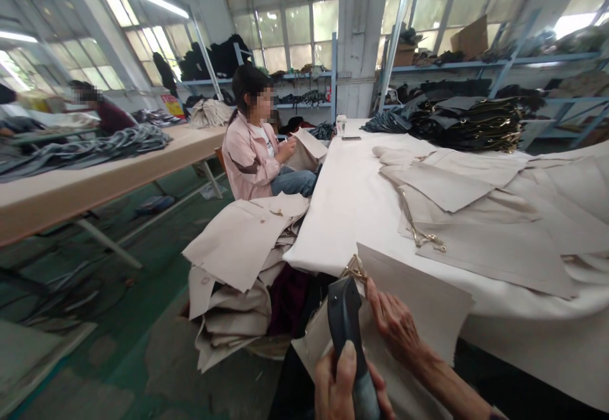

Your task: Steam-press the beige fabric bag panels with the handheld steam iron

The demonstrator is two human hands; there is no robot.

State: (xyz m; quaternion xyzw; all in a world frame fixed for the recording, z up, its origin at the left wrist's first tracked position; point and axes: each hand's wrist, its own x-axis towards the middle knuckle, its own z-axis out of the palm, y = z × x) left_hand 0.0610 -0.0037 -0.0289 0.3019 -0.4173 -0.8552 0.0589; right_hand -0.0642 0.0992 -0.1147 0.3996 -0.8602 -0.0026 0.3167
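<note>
My left hand (335, 379) is closed around a dark grey hand-held tool (346, 318), thumb along its top side. The tool's kind does not show clearly. Its head points away from me, close to a gold-coloured metal zipper (354, 269) at the edge of a beige fabric panel (413, 296). My right hand (394, 318) reaches in from the lower right, its fingertips pressed together at the panel's edge beside the zipper. Part of the panel hangs below the table edge, behind the tool and my hands.
More beige panels with zippers (476, 198) lie on the white-covered table (342, 198). A heap of beige pieces (238, 249) stands to the left. A seated person in a pink jacket (247, 160) handles a panel beyond it. Dark zippered pieces (466, 122) are stacked at the back.
</note>
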